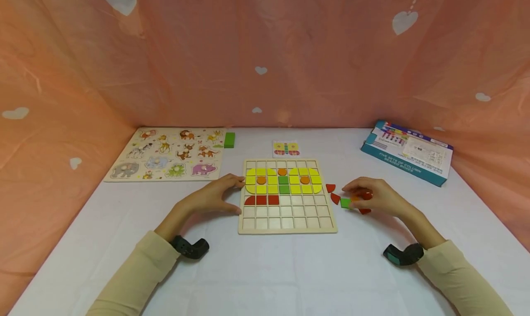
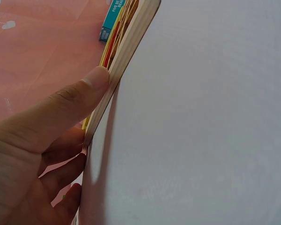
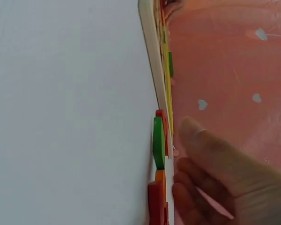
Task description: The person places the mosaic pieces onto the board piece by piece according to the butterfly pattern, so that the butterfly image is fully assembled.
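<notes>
A wooden grid board lies in the middle of the table in the head view. Its upper rows carry yellow tiles, orange discs and green squares; below, red tiles start a row at the left. With thumb and fingers spread, my left hand touches the board's left edge. My right hand hovers over loose pieces right of the board, fingers loosely bent. Among these are red quarter-round tiles and a green square tile. The right wrist view shows nothing between thumb and fingers.
A small pattern card lies behind the board. Back left are an animal peg puzzle and a green block. A teal and white box sits back right. Pink cloth hangs behind the table.
</notes>
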Available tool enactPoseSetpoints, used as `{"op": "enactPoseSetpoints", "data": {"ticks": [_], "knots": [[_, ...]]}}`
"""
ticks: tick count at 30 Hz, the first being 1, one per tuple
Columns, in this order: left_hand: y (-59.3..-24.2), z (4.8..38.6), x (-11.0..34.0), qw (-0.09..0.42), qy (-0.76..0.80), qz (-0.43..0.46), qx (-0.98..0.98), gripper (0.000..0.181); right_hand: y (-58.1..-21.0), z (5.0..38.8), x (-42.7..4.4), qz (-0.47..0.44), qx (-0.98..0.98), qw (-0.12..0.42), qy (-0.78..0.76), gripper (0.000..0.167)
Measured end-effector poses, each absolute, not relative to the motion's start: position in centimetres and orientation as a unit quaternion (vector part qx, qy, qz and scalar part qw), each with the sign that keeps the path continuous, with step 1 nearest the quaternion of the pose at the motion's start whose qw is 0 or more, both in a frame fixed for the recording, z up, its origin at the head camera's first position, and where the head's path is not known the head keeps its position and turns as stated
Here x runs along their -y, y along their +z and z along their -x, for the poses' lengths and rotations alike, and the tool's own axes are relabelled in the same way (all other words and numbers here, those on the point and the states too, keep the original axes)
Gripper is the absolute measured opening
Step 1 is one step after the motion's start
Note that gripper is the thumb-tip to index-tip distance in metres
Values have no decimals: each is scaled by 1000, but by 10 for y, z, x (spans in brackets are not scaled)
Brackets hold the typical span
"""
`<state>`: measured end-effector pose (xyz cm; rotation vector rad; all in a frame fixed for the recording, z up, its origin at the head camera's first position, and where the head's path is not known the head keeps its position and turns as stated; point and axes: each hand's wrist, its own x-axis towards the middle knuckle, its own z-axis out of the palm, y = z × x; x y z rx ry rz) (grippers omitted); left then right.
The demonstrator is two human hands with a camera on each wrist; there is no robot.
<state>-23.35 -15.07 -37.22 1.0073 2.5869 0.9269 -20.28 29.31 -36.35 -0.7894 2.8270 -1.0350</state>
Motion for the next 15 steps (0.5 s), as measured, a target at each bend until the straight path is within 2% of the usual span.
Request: {"op": "enactPoseSetpoints", "data": {"ticks": [15], "knots": [[-372,233,151,102,310,-344,-880,70,-376,204,-294,298,-899,3,-321,28]]}}
